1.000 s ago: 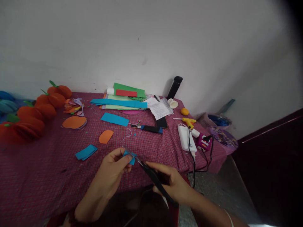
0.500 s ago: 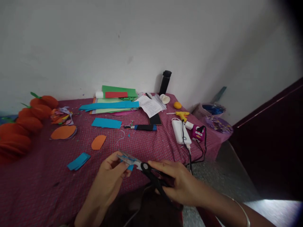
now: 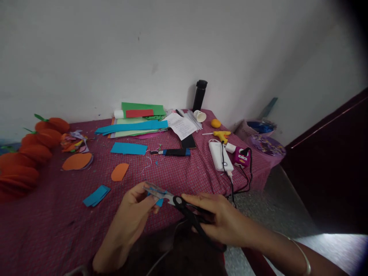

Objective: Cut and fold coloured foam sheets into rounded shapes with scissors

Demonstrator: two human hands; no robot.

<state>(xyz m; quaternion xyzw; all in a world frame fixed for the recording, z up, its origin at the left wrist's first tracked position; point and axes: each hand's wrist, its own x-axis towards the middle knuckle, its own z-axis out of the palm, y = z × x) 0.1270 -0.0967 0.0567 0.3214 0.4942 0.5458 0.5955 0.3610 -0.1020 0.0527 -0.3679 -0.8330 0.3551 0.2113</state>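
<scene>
My left hand (image 3: pixel 133 211) pinches a small piece of blue paper (image 3: pixel 160 202) above the near edge of the table. Black-handled scissors (image 3: pixel 184 209) are in my right hand (image 3: pixel 218 218), with fingers through the loops. Their blades lie across the blue paper, close to my left fingertips. A small stack of blue paper pieces (image 3: pixel 97 196) rests on the cloth to the left of my hands. Beyond it lies a rounded orange paper cutout (image 3: pixel 120 172). My left fingers partly hide the paper being held.
Further back are a blue paper rectangle (image 3: pixel 129 148), a blue-and-black cutter (image 3: pixel 176 152) and layered coloured sheets (image 3: pixel 135 125). Orange paper pumpkins (image 3: pixel 37 149) line the left. At right sit a yellow glue gun (image 3: pixel 221 135), a white power bank (image 3: pixel 220 156) with cables, and a black bottle (image 3: pixel 199 96).
The scissors and my right hand have shifted slightly right, while the blades stay across the blue paper. My left hand keeps its pinch. The whole view has tilted a little.
</scene>
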